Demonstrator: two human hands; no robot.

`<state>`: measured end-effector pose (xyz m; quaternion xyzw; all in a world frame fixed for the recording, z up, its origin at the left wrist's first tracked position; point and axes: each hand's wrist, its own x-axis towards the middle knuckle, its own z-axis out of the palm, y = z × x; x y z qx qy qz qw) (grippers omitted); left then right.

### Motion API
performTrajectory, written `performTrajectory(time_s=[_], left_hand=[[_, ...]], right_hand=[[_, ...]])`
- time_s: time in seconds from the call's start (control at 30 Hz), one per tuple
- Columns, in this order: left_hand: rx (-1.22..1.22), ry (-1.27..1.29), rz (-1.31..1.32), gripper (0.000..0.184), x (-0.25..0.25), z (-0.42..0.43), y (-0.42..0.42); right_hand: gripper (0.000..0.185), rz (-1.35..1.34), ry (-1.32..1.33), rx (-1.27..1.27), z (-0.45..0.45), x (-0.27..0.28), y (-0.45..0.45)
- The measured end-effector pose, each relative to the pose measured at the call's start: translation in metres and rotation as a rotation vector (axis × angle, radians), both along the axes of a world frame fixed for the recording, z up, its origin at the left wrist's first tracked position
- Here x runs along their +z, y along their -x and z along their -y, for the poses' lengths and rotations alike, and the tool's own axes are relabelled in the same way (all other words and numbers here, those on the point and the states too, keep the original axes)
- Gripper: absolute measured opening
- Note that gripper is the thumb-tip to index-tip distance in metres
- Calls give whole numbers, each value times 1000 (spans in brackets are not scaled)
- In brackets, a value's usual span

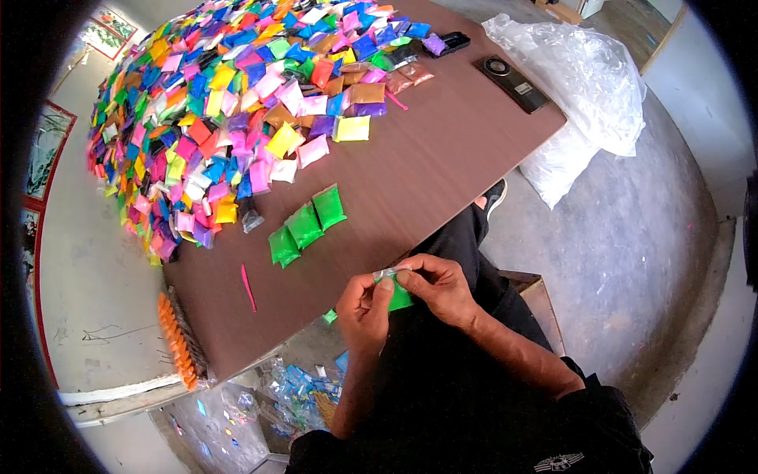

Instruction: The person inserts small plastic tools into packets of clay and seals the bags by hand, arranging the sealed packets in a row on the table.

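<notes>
Above my lap, close to the table's front edge, my left hand (367, 310) and my right hand (444, 291) pinch the clear top of a green packet (400, 297). Its green part hangs below my fingers. On the brown table (410, 174), just beyond my hands, several green packets (304, 226) lie overlapping in a short row. Left of them is a thin pink strip (249, 287). A large heap of small packets in many colours (229, 103) spreads over the far left part of the table.
A dark device with a round dial (513, 83) lies near the table's right corner, beside a black object (452, 43). Clear plastic bags (584, 87) bulge past that edge. An orange spiky object (178, 340) is at the left edge. Packets (296, 387) lie below the table.
</notes>
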<state>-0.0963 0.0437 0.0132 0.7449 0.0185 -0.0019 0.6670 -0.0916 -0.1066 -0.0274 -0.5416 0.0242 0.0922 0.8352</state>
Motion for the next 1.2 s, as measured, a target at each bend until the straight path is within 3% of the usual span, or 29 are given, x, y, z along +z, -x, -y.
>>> performTrajectory(time_s=[0.1,0.5,0.57,0.9,1.1,1.2], left_hand=[[37,82,-2,13,-2,5,-1],[-2,-89,-31,13,5,5,0],[-7,128,-83,13,-3,9,1],[-29,47,-61,9,-7,-4,1],[14,116,-95,12,-4,5,0],[-17,30,-87,12,-12,-3,-1]], right_hand=[[13,5,4,-15,-2,0,1],[12,61,119,-52,-3,0,3],[12,74,130,-61,-1,-1,2],[11,10,1,-4,-1,6,0],[11,106,43,-47,1,0,1],[11,125,94,-41,1,1,1]])
